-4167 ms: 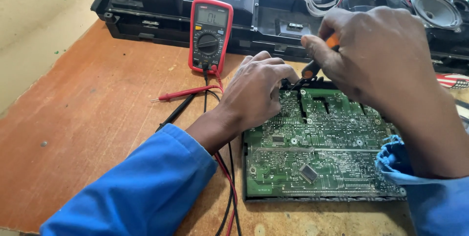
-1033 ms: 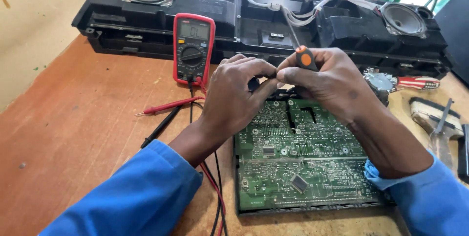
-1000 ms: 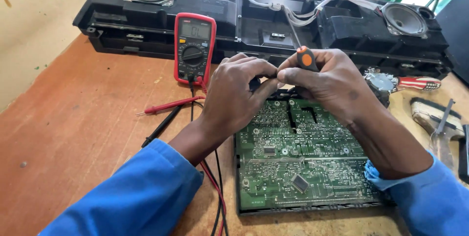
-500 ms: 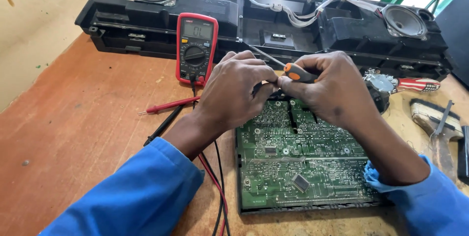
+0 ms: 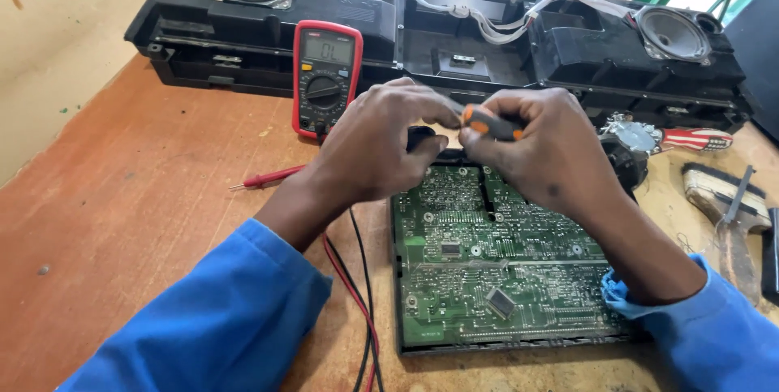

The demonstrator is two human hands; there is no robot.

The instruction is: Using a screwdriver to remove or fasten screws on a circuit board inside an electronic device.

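A green circuit board (image 5: pixel 495 278) in a black frame lies on the wooden table (image 5: pixel 138 221). Above its far edge, my right hand (image 5: pixel 544 152) grips a small screwdriver with an orange and black handle (image 5: pixel 491 122), held nearly level and pointing left. My left hand (image 5: pixel 381 144) meets it there, fingers pinched around the screwdriver's shaft or a small dark part; which one is hidden. Both sleeves are blue.
A red multimeter (image 5: pixel 326 75) leans against a long black speaker housing (image 5: pixel 454 35) at the back, its red probe (image 5: pixel 268 177) and leads (image 5: pixel 361 319) on the table. At right lie a red-handled screwdriver (image 5: pixel 694 139) and a brush (image 5: pixel 718 197).
My right hand has tipped the screwdriver from upright to nearly level, and both hands have lifted slightly off the board's far edge. My view has shifted a little.
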